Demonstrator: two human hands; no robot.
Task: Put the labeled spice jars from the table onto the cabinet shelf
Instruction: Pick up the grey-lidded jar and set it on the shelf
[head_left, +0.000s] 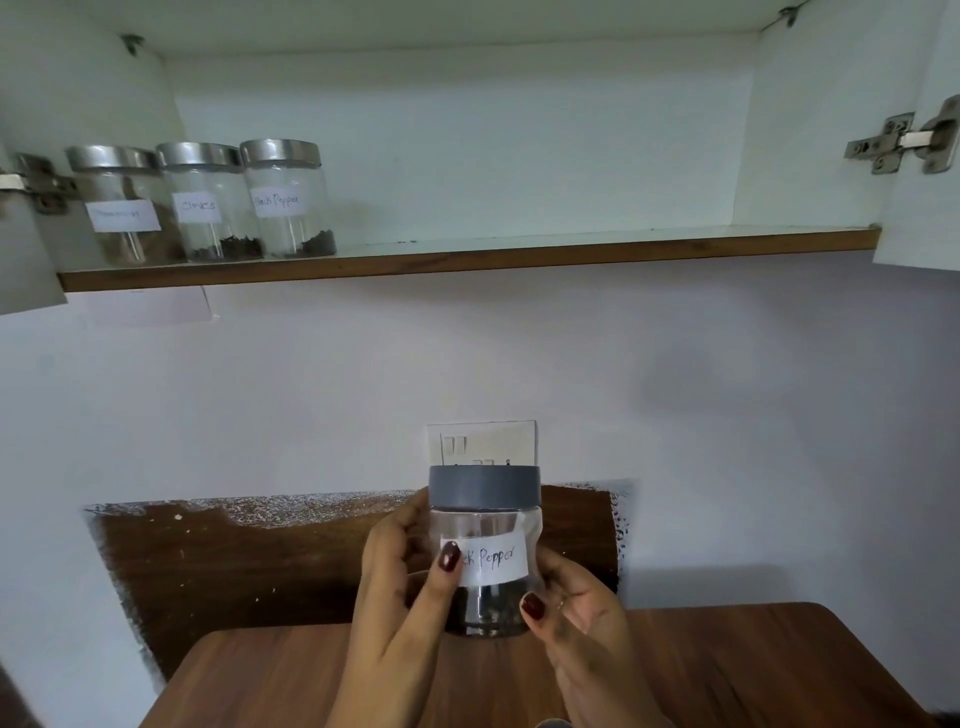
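Hands (402, 569) grip clear jar (485, 525) — grey lid (484, 486).

Pale wall (311, 389) fills the far side, a white switch plate (483, 441) at centre, a dark brown panel (234, 561), perhaps bare wood, below it; soft, even light.

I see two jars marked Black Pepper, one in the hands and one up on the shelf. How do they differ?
The held jar has a dull grey lid; the shelf jar has a shiny metal one. The held jar is gripped by the left hand and right hand above the table; the shelf jar stands on the shelf beside the cloves jar. Both are clear, with white handwritten labels and dark contents.
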